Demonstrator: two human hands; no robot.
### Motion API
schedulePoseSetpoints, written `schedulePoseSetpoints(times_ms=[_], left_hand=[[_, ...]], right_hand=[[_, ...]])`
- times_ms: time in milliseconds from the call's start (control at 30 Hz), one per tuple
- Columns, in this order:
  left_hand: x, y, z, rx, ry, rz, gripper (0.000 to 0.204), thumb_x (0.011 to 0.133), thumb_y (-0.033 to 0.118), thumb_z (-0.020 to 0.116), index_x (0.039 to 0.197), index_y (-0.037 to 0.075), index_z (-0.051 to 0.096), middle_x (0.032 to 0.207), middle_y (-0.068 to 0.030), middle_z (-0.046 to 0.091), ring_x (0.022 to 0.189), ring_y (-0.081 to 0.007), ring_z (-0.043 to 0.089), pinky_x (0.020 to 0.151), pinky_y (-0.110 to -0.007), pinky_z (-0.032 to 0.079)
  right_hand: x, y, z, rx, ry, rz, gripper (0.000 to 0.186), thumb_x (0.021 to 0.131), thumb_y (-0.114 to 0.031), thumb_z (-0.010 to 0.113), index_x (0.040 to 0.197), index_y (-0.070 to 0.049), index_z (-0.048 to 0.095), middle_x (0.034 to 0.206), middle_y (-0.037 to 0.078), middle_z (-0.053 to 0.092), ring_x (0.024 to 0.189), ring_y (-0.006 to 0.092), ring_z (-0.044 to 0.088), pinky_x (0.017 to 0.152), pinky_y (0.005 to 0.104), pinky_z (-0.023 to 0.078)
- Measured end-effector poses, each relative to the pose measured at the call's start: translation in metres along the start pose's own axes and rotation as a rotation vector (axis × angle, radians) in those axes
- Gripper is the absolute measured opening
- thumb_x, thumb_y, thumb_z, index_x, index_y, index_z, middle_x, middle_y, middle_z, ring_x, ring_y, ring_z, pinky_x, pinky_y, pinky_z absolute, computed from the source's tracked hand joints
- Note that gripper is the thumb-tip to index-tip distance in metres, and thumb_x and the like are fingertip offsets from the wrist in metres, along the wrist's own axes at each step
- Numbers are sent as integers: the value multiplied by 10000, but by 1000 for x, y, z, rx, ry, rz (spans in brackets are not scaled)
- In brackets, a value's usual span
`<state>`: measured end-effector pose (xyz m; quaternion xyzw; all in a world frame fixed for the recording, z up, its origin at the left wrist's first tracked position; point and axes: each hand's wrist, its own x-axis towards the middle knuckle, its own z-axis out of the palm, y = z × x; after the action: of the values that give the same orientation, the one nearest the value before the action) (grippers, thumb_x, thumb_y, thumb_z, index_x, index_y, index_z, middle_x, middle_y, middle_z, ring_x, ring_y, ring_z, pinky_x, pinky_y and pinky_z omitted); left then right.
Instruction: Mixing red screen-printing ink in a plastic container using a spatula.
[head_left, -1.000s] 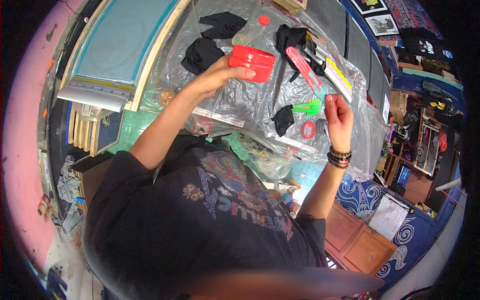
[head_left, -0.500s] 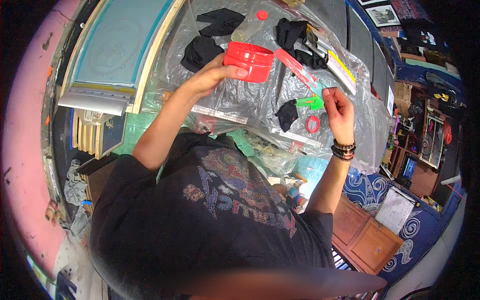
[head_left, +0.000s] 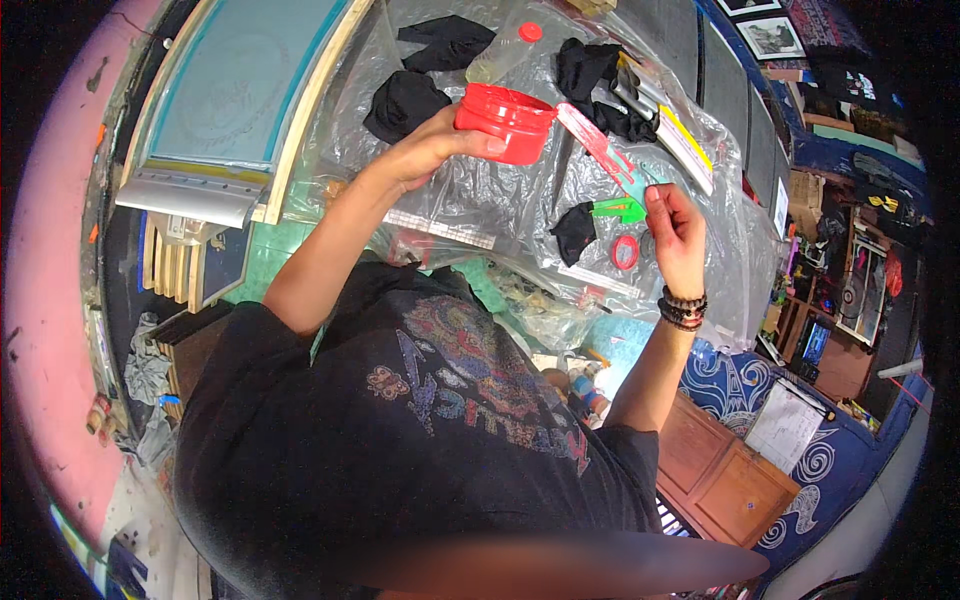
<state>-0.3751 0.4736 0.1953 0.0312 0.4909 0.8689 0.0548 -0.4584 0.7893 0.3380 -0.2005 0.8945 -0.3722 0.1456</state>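
My left hand (head_left: 437, 152) is wrapped round an open red plastic jar (head_left: 508, 135), raised above the plastic-covered table and slightly tilted. Red paint or ink coats the jar's inside and rim. Between the fingertips of my right hand (head_left: 677, 238) is the end of a pale blue-green spatula (head_left: 600, 148), its blade smeared with red. The spatula's tip appears to meet the jar's right rim. Below the spatula lie a small bright green tool (head_left: 620, 208), a red ring-shaped lid (head_left: 625, 252) and a piece of black cloth (head_left: 574, 233).
Clear plastic sheeting (head_left: 350, 150) covers the table. Black cloths (head_left: 404, 106), a clear bottle (head_left: 500, 60) with a red cap and a yellow-edged squeegee (head_left: 686, 145) lie farther back. To the left, a wood-framed printing screen (head_left: 240, 90) has a metal bar (head_left: 195, 195) across its near end.
The jar and the spatula have shifted slightly right and down in view, still close together at the rim. My right hand has moved slightly left. Both grips stay the same.
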Motion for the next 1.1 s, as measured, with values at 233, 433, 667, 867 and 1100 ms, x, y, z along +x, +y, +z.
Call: schedulePoseSetpoints(times_ms=[233,433,667,867,1100], left_hand=[[-3,9,10,46,64,64,645,789,279,832,1318,7,582,1197,-90,689,1147,-181,622,1020,-346,462],[2,4,17,214,178,86,824,684,289,907,1350,-11,525,1251,-99,663,1147,-202,633,1007,-337,491],[-9,20,38,901,400,119,919,563,389,958,1284,8,533,1239,-156,655,1140,-269,644,1017,-387,485],[-10,17,40,1037,583,531,982,494,388,969,1287,24,518,1209,-163,629,1152,-342,598,1027,-448,434],[-16,16,34,954,613,556,977,495,399,973,1285,37,525,1232,-161,616,1165,-347,581,1024,-447,438]], right_hand=[[-2,-7,4,-9,-6,2,208,1028,-179,612,943,9,639,787,-31,589,743,44,475,650,233,394],[-11,-19,9,-96,25,-4,208,1019,-195,629,945,-1,650,701,-40,570,655,35,454,583,235,378],[-18,-31,10,-27,63,-119,154,1021,-157,614,1014,-9,657,782,-8,615,718,65,537,647,238,437],[-11,-27,4,-235,172,-269,136,976,-104,638,1073,-8,640,957,100,645,835,207,601,770,308,483],[-17,-15,-6,-468,180,-314,188,905,-71,707,1082,-57,645,984,117,636,921,285,599,789,366,476]])
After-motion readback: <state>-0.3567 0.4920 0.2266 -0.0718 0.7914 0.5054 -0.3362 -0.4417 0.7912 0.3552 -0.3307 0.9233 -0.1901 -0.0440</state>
